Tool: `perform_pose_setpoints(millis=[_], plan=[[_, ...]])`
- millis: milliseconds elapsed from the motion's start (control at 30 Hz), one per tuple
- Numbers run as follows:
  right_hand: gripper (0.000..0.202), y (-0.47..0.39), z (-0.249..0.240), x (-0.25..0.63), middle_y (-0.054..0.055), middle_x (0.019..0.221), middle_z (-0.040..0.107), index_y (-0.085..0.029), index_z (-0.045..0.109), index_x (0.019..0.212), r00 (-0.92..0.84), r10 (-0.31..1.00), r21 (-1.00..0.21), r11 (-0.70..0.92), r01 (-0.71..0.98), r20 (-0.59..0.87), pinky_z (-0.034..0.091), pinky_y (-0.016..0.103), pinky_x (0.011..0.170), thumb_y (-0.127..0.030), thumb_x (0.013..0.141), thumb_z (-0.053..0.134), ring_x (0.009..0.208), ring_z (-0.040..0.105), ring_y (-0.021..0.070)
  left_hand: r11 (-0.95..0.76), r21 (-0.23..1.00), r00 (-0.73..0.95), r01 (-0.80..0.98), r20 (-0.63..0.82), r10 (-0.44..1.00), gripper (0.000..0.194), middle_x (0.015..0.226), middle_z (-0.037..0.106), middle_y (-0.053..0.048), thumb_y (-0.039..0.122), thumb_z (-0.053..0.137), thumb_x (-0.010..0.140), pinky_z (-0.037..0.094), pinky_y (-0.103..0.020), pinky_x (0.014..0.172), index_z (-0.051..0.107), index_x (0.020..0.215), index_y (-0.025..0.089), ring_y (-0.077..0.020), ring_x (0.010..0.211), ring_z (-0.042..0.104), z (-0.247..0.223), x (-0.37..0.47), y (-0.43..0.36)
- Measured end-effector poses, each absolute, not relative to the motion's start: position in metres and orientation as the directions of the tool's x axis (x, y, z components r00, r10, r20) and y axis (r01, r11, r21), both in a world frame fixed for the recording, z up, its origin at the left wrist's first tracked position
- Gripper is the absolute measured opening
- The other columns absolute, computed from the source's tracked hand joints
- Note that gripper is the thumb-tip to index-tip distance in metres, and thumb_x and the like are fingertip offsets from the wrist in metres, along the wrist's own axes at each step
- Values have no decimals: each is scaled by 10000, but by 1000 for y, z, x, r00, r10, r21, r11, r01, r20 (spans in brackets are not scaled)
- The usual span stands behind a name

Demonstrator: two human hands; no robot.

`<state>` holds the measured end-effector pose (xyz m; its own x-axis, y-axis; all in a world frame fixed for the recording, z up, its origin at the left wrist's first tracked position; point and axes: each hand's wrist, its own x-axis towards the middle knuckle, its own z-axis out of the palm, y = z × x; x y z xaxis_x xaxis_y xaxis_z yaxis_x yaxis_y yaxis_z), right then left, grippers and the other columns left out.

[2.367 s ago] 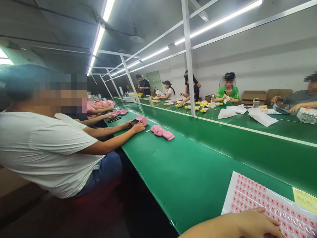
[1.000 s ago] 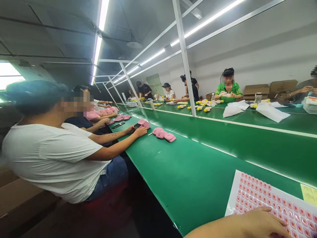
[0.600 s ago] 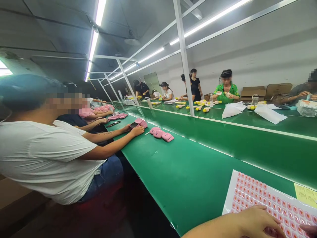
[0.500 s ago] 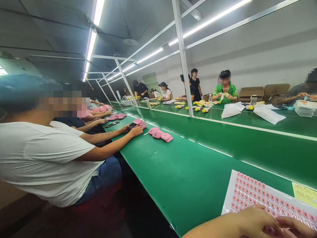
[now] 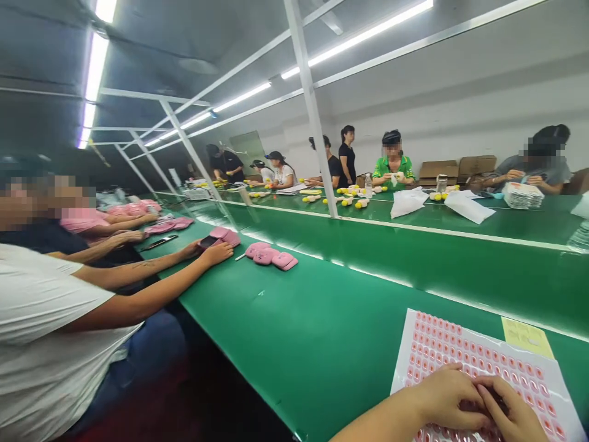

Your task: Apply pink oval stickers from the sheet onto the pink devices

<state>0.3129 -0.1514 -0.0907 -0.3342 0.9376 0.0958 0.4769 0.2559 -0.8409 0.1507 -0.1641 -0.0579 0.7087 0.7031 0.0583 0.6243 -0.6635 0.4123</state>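
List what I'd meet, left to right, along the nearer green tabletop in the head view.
Slim dark flat object → held pink pouch with a dark panel → rounded pink pieces → white sheet with glossy pink oval stickers, your left hand, then right hand, over it.

The left forearm [image 5: 380, 418] is bare and rounded, and the left hand [image 5: 446, 394] and right hand [image 5: 519, 408] are bare too
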Motion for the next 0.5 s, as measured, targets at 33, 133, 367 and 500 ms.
perform_pose_setpoints(millis=[33, 133, 367, 500], plan=[[319, -154, -86, 310, 77, 825, 667, -214, 629, 770, -332, 939, -847, 250, 470, 92, 513, 323, 710, -482, 709, 468, 780, 618, 231, -655, 428, 700, 623, 68, 710, 98, 900, 678, 59, 288, 555, 778, 205, -295, 1014, 600, 829, 217, -96, 877, 584, -56, 150, -166], [317, -160, -79, 306, 78, 823, 657, -209, 620, 788, -323, 942, -855, 237, 461, 87, 489, 337, 737, -466, 731, 444, 799, 604, 230, -624, 480, 677, 617, 82, 732, 62, 858, 678, 65, 242, 565, 768, 229, -304, 1003, 603, 811, 218, -93, 831, 593, -55, 147, -171], [289, -168, -70, 296, 72, 795, 629, -185, 582, 783, -292, 953, -875, 212, 436, 85, 449, 344, 720, -414, 765, 407, 776, 578, 217, -567, 577, 616, 589, 134, 776, 34, 765, 652, 25, 204, 595, 719, 280, -289, 970, 601, 741, 179, -114, 798, 584, -57, 144, -176], [256, -170, -69, 292, 61, 777, 610, -183, 559, 770, -275, 956, -883, 217, 416, 105, 430, 338, 703, -373, 782, 389, 760, 562, 204, -531, 661, 609, 530, 139, 781, 168, 932, 650, 17, 168, 555, 723, 251, -343, 990, 598, 877, 220, -133, 897, 568, -53, 141, -180]])
